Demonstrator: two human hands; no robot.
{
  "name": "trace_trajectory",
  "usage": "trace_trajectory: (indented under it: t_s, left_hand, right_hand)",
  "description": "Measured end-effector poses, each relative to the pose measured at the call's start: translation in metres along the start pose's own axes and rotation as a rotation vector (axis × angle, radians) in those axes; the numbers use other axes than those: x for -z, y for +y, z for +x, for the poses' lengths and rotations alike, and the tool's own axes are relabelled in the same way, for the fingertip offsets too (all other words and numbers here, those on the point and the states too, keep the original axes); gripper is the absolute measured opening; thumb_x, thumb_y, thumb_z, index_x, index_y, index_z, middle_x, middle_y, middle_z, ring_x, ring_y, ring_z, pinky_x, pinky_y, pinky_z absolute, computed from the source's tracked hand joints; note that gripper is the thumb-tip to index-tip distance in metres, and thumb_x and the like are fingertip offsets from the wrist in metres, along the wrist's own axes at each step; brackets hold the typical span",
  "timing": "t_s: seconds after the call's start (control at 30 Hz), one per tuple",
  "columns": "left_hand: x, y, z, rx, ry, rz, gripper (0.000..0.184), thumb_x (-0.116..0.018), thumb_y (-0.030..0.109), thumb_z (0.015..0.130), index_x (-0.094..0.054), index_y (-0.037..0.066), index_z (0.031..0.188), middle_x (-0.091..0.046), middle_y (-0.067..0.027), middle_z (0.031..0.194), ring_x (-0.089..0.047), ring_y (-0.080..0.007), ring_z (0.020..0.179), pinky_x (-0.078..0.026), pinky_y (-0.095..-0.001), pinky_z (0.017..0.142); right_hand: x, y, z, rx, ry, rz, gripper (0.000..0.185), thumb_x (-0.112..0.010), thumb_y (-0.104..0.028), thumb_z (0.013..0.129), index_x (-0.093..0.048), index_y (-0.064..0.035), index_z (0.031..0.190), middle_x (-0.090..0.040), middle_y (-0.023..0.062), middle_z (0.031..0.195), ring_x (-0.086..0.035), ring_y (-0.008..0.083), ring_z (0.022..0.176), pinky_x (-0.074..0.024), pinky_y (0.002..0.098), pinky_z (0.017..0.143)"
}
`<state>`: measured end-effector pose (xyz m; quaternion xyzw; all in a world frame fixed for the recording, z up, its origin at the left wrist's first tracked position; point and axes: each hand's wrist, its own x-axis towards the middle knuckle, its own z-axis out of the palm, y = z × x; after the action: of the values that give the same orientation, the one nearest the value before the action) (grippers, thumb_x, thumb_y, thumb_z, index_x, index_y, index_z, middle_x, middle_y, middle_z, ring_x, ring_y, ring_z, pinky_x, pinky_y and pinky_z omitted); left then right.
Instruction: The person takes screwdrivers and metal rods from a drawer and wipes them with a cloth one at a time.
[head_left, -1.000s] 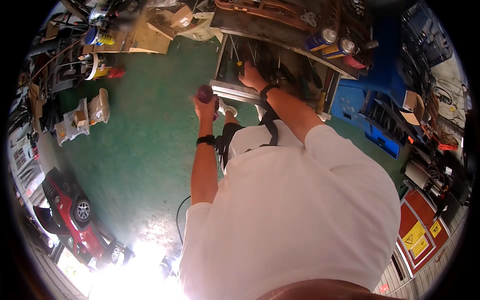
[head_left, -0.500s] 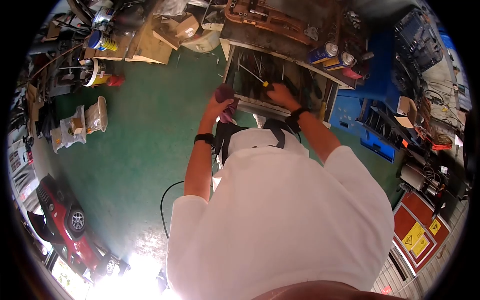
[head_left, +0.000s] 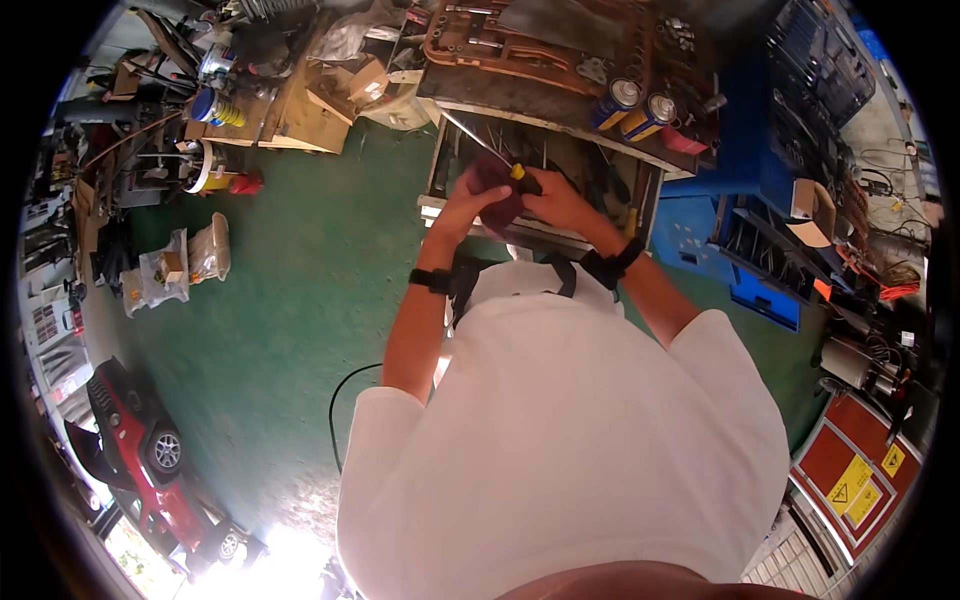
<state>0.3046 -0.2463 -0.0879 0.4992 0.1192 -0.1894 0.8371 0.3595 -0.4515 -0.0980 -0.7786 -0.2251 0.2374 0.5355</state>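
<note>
My left hand (head_left: 460, 210) is wrapped round a dark red cloth (head_left: 503, 212), which is bunched up in front of the open drawer (head_left: 645, 205). Close beside it, my right hand (head_left: 562, 206) grips the dark handle of a screwdriver (head_left: 517, 171) with a yellow collar. Its long metal shaft points up and to the left over the drawer. The cloth lies against the screwdriver near the handle; the exact contact is partly hidden by my fingers. Several tools lie inside the drawer, mostly in shadow.
Above the drawer, a bench top bears an orange-brown socket tray (head_left: 510, 50) and two spray cans (head_left: 648, 118). A blue cabinet (head_left: 685, 225) stands to the right. Wooden boards (head_left: 300, 100) and a yellow-lidded bucket (head_left: 212, 168) are at left. A black cable (head_left: 335, 410) lies on the green floor.
My right hand has lifted the screwdriver up from the drawer. My left hand has moved right with the cloth, so both hands are now close together.
</note>
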Motion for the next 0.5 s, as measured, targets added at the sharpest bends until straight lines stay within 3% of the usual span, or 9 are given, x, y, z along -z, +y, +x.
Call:
trace_trajectory:
  t_s: [0.1, 0.17, 0.23, 0.27, 0.3, 0.37, 0.4, 0.43, 0.5]
  left_hand:
    - [-0.019, 0.012, 0.0, -0.135, -0.011, 0.024, 0.055, -0.076, 0.008, 0.08, -0.051, 0.006, 0.129, -0.061, -0.005, 0.114, -0.06, -0.0177, 0.106, -0.049, -0.0334, 0.091]
    - [-0.033, 0.012, -0.005, -0.2, 0.097, -0.184, 0.054, -0.075, 0.005, 0.078, -0.053, 0.006, 0.127, -0.061, -0.0064, 0.111, -0.06, -0.0194, 0.104, -0.05, -0.034, 0.089]
    - [-0.045, 0.012, -0.009, -0.245, 0.129, -0.26, 0.052, -0.074, 0.011, 0.078, -0.055, 0.006, 0.126, -0.062, -0.0075, 0.113, -0.061, -0.0223, 0.104, -0.05, -0.0364, 0.092]
    - [-0.042, 0.015, -0.01, -0.315, 0.129, -0.384, 0.053, -0.072, 0.016, 0.077, -0.054, 0.006, 0.126, -0.061, -0.0098, 0.117, -0.06, -0.0258, 0.108, -0.049, -0.0402, 0.095]
    - [-0.037, 0.02, -0.011, -0.384, 0.133, -0.508, 0.054, -0.071, 0.021, 0.077, -0.054, 0.006, 0.125, -0.06, -0.0121, 0.121, -0.059, -0.0293, 0.112, -0.048, -0.0439, 0.098]
    - [-0.039, 0.051, -0.023, -0.491, 0.205, -0.621, 0.054, -0.069, 0.029, 0.078, -0.054, 0.008, 0.125, -0.06, -0.012, 0.12, -0.059, -0.0304, 0.111, -0.048, -0.0463, 0.097]
    - [-0.029, 0.061, -0.029, -0.535, 0.113, -0.658, 0.053, -0.067, 0.029, 0.079, -0.053, 0.011, 0.126, -0.061, -0.0103, 0.116, -0.059, -0.0301, 0.11, -0.049, -0.0486, 0.095]
    - [-0.023, 0.073, -0.033, -0.681, 0.118, -0.567, 0.054, -0.066, 0.03, 0.08, -0.051, 0.014, 0.129, -0.06, -0.0085, 0.118, -0.059, -0.0296, 0.109, -0.051, -0.0505, 0.09]
    - [-0.027, 0.084, -0.053, -0.726, 0.007, -0.62, 0.056, -0.064, 0.031, 0.082, -0.047, 0.014, 0.132, -0.057, -0.0075, 0.124, -0.059, -0.0297, 0.109, -0.053, -0.0526, 0.089]
  right_hand:
    - [0.013, -0.028, -0.007, 0.045, -0.028, -0.026, 0.036, -0.061, -0.016, 0.079, -0.059, 0.0049, 0.108, -0.064, 0.0236, 0.081, -0.063, 0.0332, 0.07, -0.0496, 0.0396, 0.067]
    - [0.021, -0.046, -0.012, 0.069, -0.003, -0.073, 0.032, -0.061, -0.015, 0.079, -0.059, 0.0047, 0.104, -0.064, 0.0235, 0.081, -0.062, 0.0345, 0.07, -0.0493, 0.0394, 0.066]
    - [0.026, -0.057, -0.014, 0.078, -0.107, -0.027, 0.031, -0.061, -0.016, 0.08, -0.058, 0.0075, 0.101, -0.064, 0.0249, 0.081, -0.063, 0.0321, 0.07, -0.0492, 0.0404, 0.065]
    - [0.017, -0.032, -0.009, 0.11, -0.128, 0.089, 0.025, -0.061, -0.016, 0.08, -0.059, 0.0071, 0.09, -0.062, 0.0194, 0.07, -0.06, 0.0249, 0.061, -0.046, 0.0383, 0.056]
    - [0.022, -0.033, -0.012, 0.115, -0.118, 0.089, 0.025, -0.061, -0.016, 0.08, -0.059, 0.0071, 0.09, -0.062, 0.0194, 0.07, -0.06, 0.0249, 0.061, -0.046, 0.0383, 0.056]
    - [0.029, -0.045, -0.025, -0.297, -0.402, 0.241, 0.018, -0.061, -0.014, 0.078, -0.058, 0.0026, 0.081, -0.055, 0.0096, 0.06, -0.05, 0.0159, 0.05, -0.0381, 0.0332, 0.046]
    - [0.037, -0.064, -0.034, -0.383, -0.504, 0.437, 0.009, -0.061, -0.009, 0.074, -0.054, -0.0038, 0.077, -0.046, 0.0017, 0.057, -0.039, 0.01, 0.043, -0.0295, 0.0276, 0.041]
    - [0.035, -0.061, -0.042, -0.372, -0.51, 0.438, 0.009, -0.061, -0.009, 0.074, -0.054, -0.0038, 0.077, -0.046, 0.0017, 0.057, -0.039, 0.01, 0.043, -0.0295, 0.0276, 0.041]
    - [0.032, -0.058, -0.051, -0.338, -0.675, 0.601, 0.011, -0.06, -0.005, 0.07, -0.051, -0.0043, 0.076, -0.044, 0.0009, 0.056, -0.036, 0.0089, 0.041, -0.0274, 0.0267, 0.04]
